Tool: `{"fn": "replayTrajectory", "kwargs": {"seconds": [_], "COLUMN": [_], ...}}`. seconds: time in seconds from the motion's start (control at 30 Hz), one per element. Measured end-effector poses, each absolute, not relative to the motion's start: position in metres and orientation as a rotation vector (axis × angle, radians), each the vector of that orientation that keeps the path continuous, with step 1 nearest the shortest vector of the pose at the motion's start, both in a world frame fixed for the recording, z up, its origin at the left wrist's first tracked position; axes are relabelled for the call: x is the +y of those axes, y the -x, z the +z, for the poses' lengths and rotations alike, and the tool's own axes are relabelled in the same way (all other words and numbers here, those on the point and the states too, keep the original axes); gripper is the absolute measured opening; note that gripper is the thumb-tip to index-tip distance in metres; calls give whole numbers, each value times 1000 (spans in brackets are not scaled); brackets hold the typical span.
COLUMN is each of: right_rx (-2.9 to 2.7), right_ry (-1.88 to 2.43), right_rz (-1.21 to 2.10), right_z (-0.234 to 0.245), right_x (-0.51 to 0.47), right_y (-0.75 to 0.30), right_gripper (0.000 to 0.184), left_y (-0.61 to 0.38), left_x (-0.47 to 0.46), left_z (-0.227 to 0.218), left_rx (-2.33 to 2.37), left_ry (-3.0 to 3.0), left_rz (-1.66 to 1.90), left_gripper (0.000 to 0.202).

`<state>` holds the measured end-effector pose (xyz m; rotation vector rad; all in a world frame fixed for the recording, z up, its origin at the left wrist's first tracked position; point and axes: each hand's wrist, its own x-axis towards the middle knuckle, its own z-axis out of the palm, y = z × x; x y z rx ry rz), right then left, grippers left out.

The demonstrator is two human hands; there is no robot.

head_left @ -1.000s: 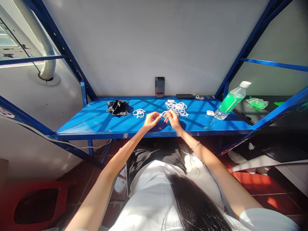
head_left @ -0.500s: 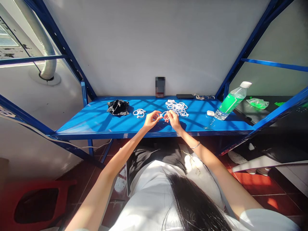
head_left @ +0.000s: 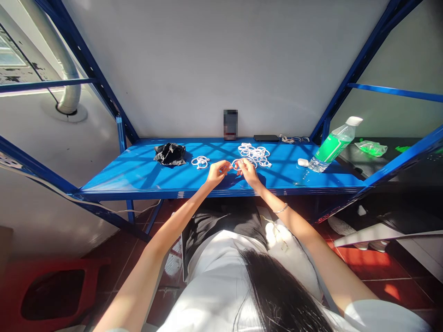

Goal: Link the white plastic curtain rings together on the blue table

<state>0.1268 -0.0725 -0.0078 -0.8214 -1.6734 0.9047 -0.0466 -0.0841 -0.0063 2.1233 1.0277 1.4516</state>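
Note:
A thin white loop, looking like an elastic hair tie [head_left: 236, 164], is pinched between my two hands just above the table's front part. My left hand [head_left: 217, 172] has its fingers closed on the loop's left side. On the right side my right hand [head_left: 248, 172] pinches the same loop, thumb and fingers together; its fingers hide part of it. Behind my right hand lies a pile of similar white loops [head_left: 255, 151]. A smaller group of white loops [head_left: 200, 162] rests left of my left hand.
A crumpled black plastic bag [head_left: 170, 154] sits on the blue table [head_left: 117, 177] at left. To the right are a white case [head_left: 303, 163] and a tilted green-labelled bottle [head_left: 332, 147]. Along the back are an upright dark device [head_left: 230, 124], a black phone [head_left: 266, 138] and a cable [head_left: 286, 139].
The fingers of my left hand have curled in closer around the loop. My right hand has shifted very slightly left; the piles on the table have not moved.

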Motion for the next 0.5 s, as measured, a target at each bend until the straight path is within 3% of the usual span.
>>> {"fn": "replayTrajectory", "kwargs": {"seconds": [0.37,0.5], "right_rx": [-1793,-1785], "right_ry": [802,770], "right_rz": [939,938], "right_z": [-5,-6], "right_x": [-77,-78], "right_y": [-127,-125], "right_gripper": [42,45], "left_y": [48,49], "left_x": [-84,-85], "left_z": [-7,-7], "left_rx": [1056,1025], "left_ry": [-2168,-2154], "left_rz": [1454,1431], "left_gripper": [28,19]}}
